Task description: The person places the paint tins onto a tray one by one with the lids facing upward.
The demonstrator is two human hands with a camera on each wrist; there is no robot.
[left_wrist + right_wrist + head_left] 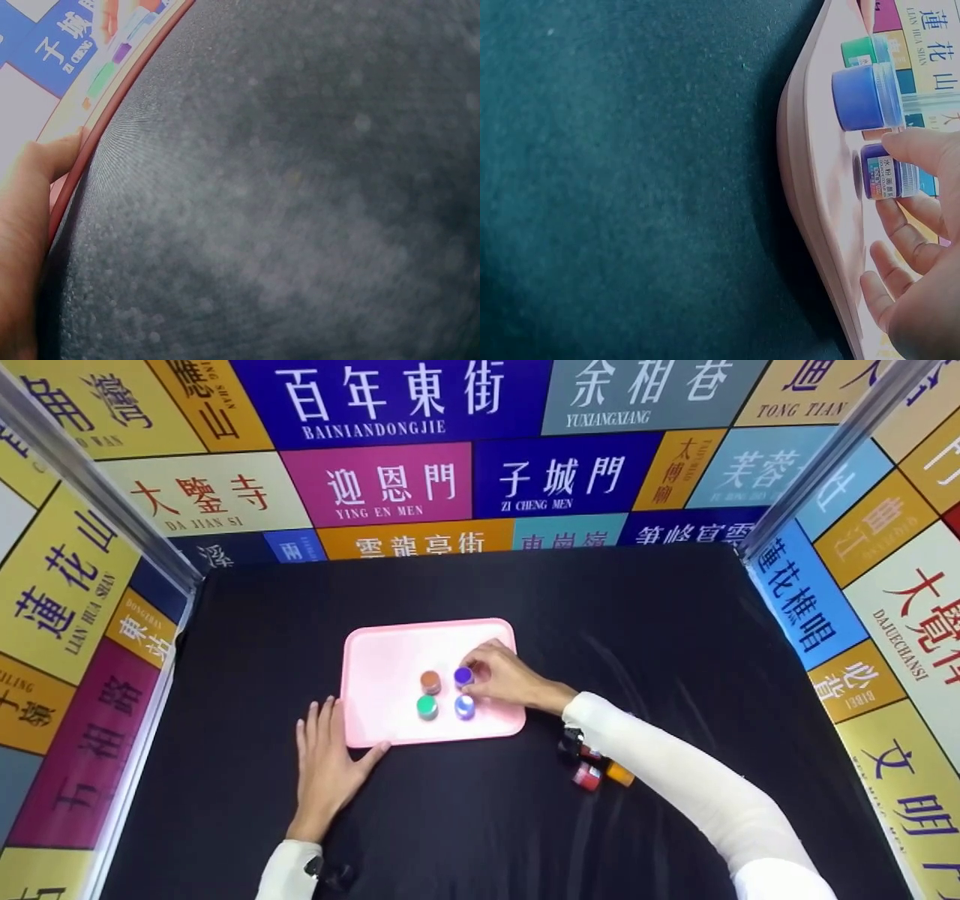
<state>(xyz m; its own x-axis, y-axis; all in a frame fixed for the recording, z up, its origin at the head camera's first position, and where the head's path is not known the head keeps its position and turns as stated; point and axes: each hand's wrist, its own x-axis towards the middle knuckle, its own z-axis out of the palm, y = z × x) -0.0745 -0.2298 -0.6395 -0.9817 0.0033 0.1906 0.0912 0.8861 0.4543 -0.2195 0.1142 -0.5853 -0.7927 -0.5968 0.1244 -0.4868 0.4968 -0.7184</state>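
A pink tray (382,660) lies on the black table with several small paint jars on it. My right hand (504,675) pinches a purple paint jar (463,676) between thumb and fingers, close over the tray; its label faces the wrist camera in the right wrist view. Beside it stand a blue paint jar (465,707), a green paint jar (427,707) and an orange-brown paint jar (430,682). At the tray's near left corner is my left hand (326,765), fingers straight along the left edge, thumb touching the front rim.
Right of the tray, partly under the right forearm, lie a red jar (587,777) and a yellow-orange jar (619,774), with another reddish one mostly hidden. Panels with Chinese lettering (375,484) enclose the black table (465,825) at the back and sides.
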